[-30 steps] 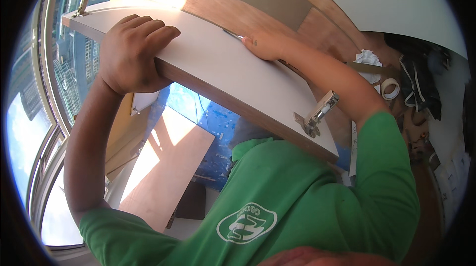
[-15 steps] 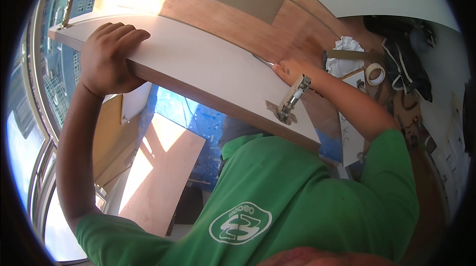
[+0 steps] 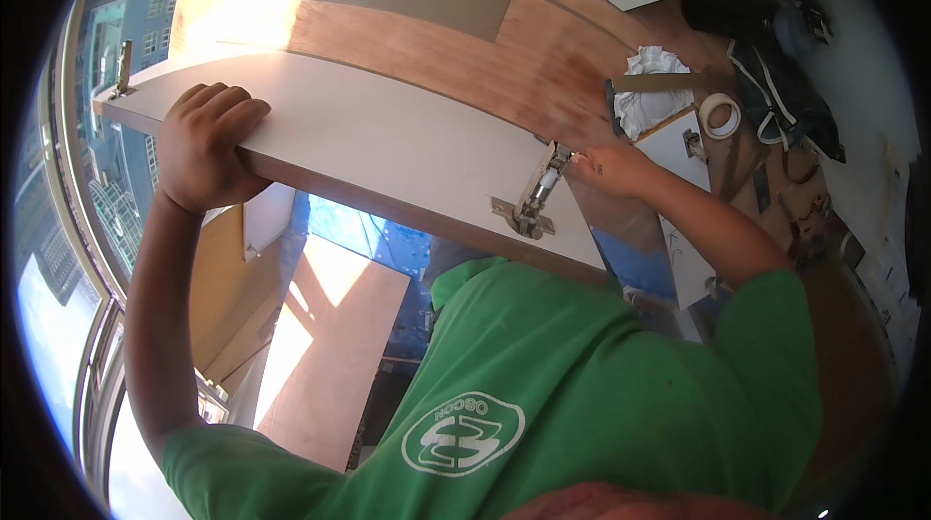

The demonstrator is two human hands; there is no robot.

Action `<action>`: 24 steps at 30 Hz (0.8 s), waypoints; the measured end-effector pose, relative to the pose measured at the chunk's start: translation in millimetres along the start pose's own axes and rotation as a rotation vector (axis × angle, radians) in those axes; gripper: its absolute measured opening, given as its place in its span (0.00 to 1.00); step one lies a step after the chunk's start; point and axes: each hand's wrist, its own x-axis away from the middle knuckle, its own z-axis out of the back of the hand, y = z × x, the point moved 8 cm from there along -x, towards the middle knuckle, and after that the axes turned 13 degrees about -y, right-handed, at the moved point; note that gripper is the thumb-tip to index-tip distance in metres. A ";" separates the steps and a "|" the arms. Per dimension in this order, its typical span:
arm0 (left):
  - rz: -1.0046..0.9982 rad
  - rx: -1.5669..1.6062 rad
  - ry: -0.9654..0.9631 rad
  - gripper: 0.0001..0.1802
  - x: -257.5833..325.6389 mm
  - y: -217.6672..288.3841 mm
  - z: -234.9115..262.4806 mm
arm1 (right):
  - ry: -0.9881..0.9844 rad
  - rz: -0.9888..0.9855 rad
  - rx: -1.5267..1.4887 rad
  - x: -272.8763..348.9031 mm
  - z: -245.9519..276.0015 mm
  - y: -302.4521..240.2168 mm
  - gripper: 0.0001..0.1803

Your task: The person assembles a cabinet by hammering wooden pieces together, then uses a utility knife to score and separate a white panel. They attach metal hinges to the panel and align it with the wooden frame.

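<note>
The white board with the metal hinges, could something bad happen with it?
Maybe. The left hand grips the near edge of the white board toward its left end, so the board might tip if that grip slips. The right hand is close to the raised hinge, so knuckles might get bumped. The other hinge sticks up at the left end and could catch on something.

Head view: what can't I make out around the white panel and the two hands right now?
All in the head view:
- Right hand: its fingertips, and anything they hold, are largely blocked by the raised metal hinge.
- Left hand: its palm contact is covered by the hand itself.
- White panel: its underside faces away from the camera.
- Wooden board: cut off by the top edge.
- Small tools at far right: too small and dim.
</note>
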 end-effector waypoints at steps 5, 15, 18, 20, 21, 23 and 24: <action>-0.015 -0.013 0.019 0.21 -1.2 1.4 3.2 | 0.157 0.081 -0.090 12.9 -0.9 -1.1 0.27; -0.021 -0.015 -0.004 0.20 -2.9 2.1 2.3 | 0.067 -0.076 -0.116 31.8 -26.0 31.9 0.25; -0.035 -0.008 0.011 0.20 -3.3 4.2 4.3 | 0.141 -0.044 -0.193 40.7 -20.5 35.7 0.25; -0.039 -0.011 0.018 0.21 -2.9 3.6 4.9 | 0.162 -0.039 -0.220 46.8 -4.8 35.1 0.26; -0.038 -0.012 0.017 0.21 -3.6 3.4 5.8 | 0.135 -0.011 -0.224 43.3 4.4 25.5 0.26; -0.033 -0.013 0.015 0.21 -3.2 3.2 6.2 | 0.082 0.046 -0.228 18.4 27.1 -0.2 0.27; -0.031 -0.014 0.008 0.20 -3.8 2.5 6.4 | 0.114 0.122 -0.184 -3.2 34.2 -13.3 0.28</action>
